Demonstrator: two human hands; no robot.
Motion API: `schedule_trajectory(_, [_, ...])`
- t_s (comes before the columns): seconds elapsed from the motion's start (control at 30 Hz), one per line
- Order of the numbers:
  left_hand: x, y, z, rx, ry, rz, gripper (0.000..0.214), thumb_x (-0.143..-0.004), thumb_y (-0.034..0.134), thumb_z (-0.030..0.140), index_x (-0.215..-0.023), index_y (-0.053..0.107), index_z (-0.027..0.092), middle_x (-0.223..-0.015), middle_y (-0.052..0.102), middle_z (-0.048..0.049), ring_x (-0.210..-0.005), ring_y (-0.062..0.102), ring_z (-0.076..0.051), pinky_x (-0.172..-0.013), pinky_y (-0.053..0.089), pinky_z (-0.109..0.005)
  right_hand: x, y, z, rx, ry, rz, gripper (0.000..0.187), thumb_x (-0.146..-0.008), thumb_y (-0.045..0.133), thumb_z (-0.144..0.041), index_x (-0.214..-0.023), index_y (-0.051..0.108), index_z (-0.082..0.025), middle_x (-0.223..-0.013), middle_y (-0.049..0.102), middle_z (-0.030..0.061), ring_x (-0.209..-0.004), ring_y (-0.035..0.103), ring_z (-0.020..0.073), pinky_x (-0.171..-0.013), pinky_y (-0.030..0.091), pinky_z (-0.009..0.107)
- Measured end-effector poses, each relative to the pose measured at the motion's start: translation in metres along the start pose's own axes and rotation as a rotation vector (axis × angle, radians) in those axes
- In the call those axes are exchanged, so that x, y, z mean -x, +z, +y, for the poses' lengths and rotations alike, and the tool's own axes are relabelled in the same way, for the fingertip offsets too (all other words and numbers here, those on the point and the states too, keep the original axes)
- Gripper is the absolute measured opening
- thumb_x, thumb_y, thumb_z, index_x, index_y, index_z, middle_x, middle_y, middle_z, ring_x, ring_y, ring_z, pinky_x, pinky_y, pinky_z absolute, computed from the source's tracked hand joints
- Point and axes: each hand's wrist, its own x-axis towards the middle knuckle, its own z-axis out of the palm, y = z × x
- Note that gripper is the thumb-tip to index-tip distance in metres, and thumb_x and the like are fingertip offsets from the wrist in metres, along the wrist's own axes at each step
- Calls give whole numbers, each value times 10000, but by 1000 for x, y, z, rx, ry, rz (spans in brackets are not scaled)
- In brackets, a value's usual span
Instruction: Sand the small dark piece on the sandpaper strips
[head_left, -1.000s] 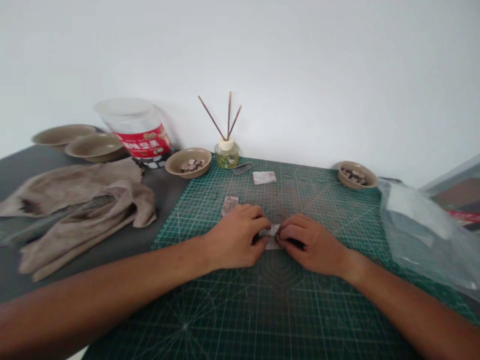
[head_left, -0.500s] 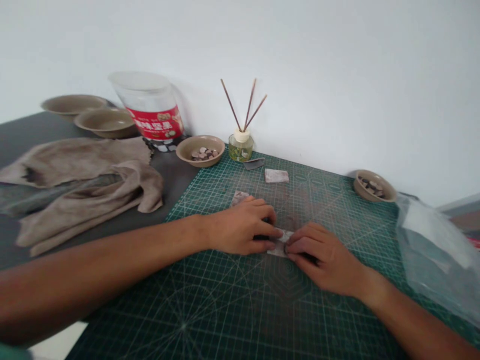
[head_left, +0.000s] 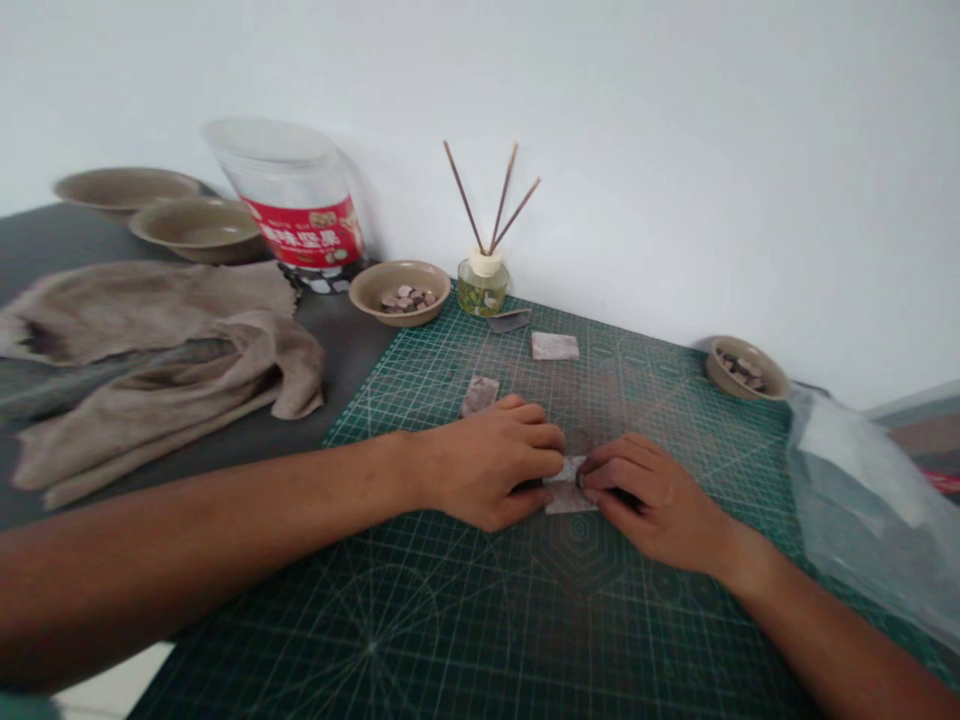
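Observation:
On the green cutting mat (head_left: 465, 610) lies a small pale, smudged piece of sandpaper (head_left: 568, 497) between my hands. My left hand (head_left: 499, 465) has its fingers curled down on the left end of this piece, pressing it to the mat. My right hand (head_left: 652, 495) pinches a small dark, round-edged piece (head_left: 580, 480) against the sandpaper's surface; most of it is hidden by the fingertips. Just beyond my left hand is a second worn sheet (head_left: 481, 395). Farther back lie a whitish sheet (head_left: 555, 347) and a dark grey curled one (head_left: 510, 320).
A bowl of small stone-like pieces (head_left: 401, 293) stands at the back left, another bowl (head_left: 746, 368) at the right. Behind are a reed diffuser (head_left: 482, 285) and a red-labelled plastic jar (head_left: 311, 235). Brown cloths (head_left: 172, 390) lie left, a clear plastic bag (head_left: 862, 500) right.
My right hand has shifted slightly right and up with the small piece, over the sandpaper. My left fingers are drawn in more. The view has tilted a little.

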Motion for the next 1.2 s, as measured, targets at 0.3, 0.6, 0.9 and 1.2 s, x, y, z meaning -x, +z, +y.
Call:
schedule_trajectory(0.3, [1,-1,20,-5,100,-98,97,-914,572,248,-945,664,235,-889,690,-33,-839,601,-201,-813,388,-394,-1,4,8,73,23,80,126,-955,593,-151,-1034,639,-237,-1107,721,26,-1032,636,211,-911,474,423])
schedule_trajectory(0.6, [-2,11,19,64,-76,35,216,-974,538,349,-1047,684,208,-1056,704,-48,-987,608,-206,-917,419,-376,-5,3,6,7,53,204,105,-929,621,-145,-972,664,-231,-1024,734,24,-983,657,193,-892,497,392])
schedule_trajectory(0.9, [-3,14,13,23,-223,2,331,-880,630,415,-1153,668,232,-1351,589,-64,-1253,486,-309,-1066,360,-503,0,5,-13,68,30,59,90,-912,612,-126,-957,653,-192,-1030,712,38,-966,622,219,-866,467,416])
schedule_trajectory(1.2, [-4,16,28,-2,-347,11,415,-861,623,494,-1161,635,208,-1384,562,-84,-1285,463,-327,-1100,336,-531,-2,6,-11,4,56,49,71,-938,612,-141,-945,656,-196,-1006,704,33,-963,615,199,-886,469,388])
